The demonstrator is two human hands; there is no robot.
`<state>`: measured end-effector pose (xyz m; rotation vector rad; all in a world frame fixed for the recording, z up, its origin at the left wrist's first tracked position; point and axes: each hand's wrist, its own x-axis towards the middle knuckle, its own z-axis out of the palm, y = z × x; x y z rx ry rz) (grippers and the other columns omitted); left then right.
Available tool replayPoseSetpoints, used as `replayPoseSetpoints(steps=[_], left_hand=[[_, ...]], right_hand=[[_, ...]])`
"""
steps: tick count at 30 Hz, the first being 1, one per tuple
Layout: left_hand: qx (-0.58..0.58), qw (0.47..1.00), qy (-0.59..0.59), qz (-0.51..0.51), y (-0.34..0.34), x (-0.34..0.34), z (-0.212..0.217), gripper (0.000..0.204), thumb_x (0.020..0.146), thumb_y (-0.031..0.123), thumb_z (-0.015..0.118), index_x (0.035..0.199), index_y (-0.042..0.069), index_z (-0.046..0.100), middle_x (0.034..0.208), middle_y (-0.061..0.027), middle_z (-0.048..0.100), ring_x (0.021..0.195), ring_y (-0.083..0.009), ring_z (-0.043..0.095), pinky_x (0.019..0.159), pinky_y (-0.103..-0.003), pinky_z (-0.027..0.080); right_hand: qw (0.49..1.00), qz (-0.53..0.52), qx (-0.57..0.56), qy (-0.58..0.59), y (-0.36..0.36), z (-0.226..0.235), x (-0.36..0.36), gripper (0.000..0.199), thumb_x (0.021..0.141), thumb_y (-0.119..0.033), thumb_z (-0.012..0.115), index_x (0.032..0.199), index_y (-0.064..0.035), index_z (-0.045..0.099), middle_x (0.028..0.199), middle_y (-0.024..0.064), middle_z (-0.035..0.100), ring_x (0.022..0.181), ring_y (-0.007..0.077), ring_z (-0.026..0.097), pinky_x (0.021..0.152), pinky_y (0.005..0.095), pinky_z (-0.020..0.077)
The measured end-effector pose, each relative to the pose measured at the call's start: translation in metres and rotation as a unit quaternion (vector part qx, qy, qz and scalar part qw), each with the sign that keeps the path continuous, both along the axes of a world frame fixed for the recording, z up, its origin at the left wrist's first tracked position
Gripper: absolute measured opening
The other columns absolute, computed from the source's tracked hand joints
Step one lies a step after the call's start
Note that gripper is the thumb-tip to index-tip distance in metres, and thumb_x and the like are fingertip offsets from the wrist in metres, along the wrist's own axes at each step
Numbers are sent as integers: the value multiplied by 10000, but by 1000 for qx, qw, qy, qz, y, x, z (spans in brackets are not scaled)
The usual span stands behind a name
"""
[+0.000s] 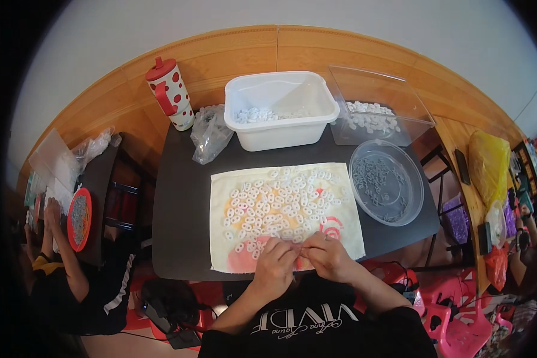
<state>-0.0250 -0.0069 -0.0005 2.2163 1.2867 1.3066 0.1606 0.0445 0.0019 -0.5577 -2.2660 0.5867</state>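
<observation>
My left hand (274, 269) and my right hand (328, 258) meet at the near edge of a cream towel (222, 190). Both are closed in a pinch, fingertips almost touching. Whatever they hold is too small and too covered to make out. Spread over the towel in front of them lie many small white oval plastic pieces (268, 206), each with two holes. Pink, red and yellow printing shows beneath the pieces. To the right of the towel is a round clear tub (394, 186) of small grey parts.
A white basin (280, 138) with white pieces stands at the back, beside a clear plastic bag (210, 138) and a red-dotted tumbler (174, 98). A clear lidded box (373, 116) stands back right. At left, another person's hand (52, 210) works near a red tray (73, 219).
</observation>
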Motion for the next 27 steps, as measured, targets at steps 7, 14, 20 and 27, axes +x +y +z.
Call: replayPoseSetpoints(steps=[7,14,20,27], left_hand=[[-3,999,36,-19,1,-3,6,288,663,-76,614,950,-70,636,946,-161,578,879,-337,555,768,-393,495],[5,996,80,-31,-1,-4,7,358,657,-73,609,1013,-107,628,985,-183,580,917,-347,563,799,-395,503],[-33,999,3,-11,-2,-7,10,309,738,-93,664,1046,-63,654,989,-173,633,927,-346,598,788,-409,510],[-36,999,-18,-18,-5,-9,4,324,775,-60,690,1096,-45,649,998,-167,630,915,-342,588,784,-402,501]], right_hand=[[1000,20,-3,-4,3,3,-3,191,704,98,680,884,49,643,852,127,566,753,300,569,648,368,470],[999,39,4,-31,4,8,-2,199,671,81,658,865,55,626,867,127,549,770,301,545,669,365,462],[996,25,-84,34,3,9,0,147,743,80,679,873,25,636,842,127,607,738,290,603,642,372,483],[956,-250,-47,149,98,95,59,88,855,39,662,941,22,660,900,42,653,811,96,594,717,244,491]])
